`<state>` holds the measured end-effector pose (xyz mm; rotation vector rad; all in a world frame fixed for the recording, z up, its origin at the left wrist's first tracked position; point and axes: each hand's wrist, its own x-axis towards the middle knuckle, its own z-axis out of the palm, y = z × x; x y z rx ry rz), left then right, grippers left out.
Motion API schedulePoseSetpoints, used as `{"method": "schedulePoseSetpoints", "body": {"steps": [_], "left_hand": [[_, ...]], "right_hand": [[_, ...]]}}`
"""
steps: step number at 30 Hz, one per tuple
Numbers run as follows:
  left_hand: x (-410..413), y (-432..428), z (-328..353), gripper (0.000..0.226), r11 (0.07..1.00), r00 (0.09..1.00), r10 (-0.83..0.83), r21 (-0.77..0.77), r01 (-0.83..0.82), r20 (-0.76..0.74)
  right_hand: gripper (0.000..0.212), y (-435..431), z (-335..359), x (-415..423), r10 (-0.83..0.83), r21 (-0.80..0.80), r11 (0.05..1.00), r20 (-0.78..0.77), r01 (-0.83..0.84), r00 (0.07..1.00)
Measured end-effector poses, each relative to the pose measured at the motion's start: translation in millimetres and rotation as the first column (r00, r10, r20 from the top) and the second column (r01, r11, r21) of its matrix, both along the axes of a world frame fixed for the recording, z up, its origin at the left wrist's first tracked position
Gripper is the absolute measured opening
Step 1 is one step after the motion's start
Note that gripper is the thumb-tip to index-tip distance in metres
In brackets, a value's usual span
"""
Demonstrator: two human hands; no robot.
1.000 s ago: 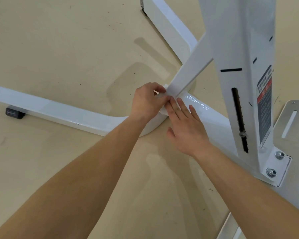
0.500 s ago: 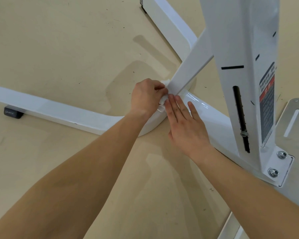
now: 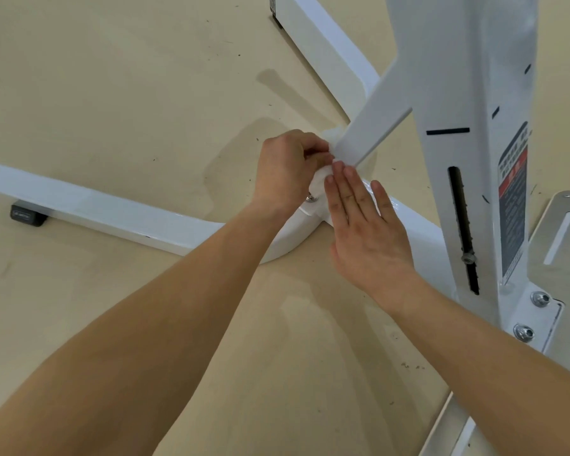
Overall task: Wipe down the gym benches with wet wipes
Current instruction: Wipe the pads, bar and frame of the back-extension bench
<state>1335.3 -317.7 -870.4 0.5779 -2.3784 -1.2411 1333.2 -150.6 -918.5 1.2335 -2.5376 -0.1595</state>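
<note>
A white metal bench frame stands on the beige floor, its base bar (image 3: 106, 209) running left from a curved joint. A slanted brace (image 3: 372, 126) meets that joint. My left hand (image 3: 287, 169) is curled round a white wet wipe (image 3: 318, 182) at the foot of the brace. My right hand (image 3: 366, 225) lies flat with straight fingers on the wipe and the glossy base beside it. Most of the wipe is hidden under both hands.
A wide white upright (image 3: 468, 143) with a slot and a red warning label (image 3: 512, 199) rises on the right, bolted down by hex bolts (image 3: 524, 332). A grey metal plate (image 3: 560, 238) lies far right. A dark rubber foot (image 3: 27, 213) sits under the base bar.
Both hands have stayed at the joint, shifting slightly. More of the wipe and a small bolt now show between them.
</note>
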Motion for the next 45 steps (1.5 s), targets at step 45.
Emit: {"method": "schedulePoseSetpoints", "body": {"steps": [45], "left_hand": [[15.7,29.7,56.6,0.006,0.991,0.991,0.046,0.130,-0.029,-0.129]], "right_hand": [[0.085,43.1,87.3,40.2,-0.062,-0.159,0.984,0.123,0.081,0.990]]}}
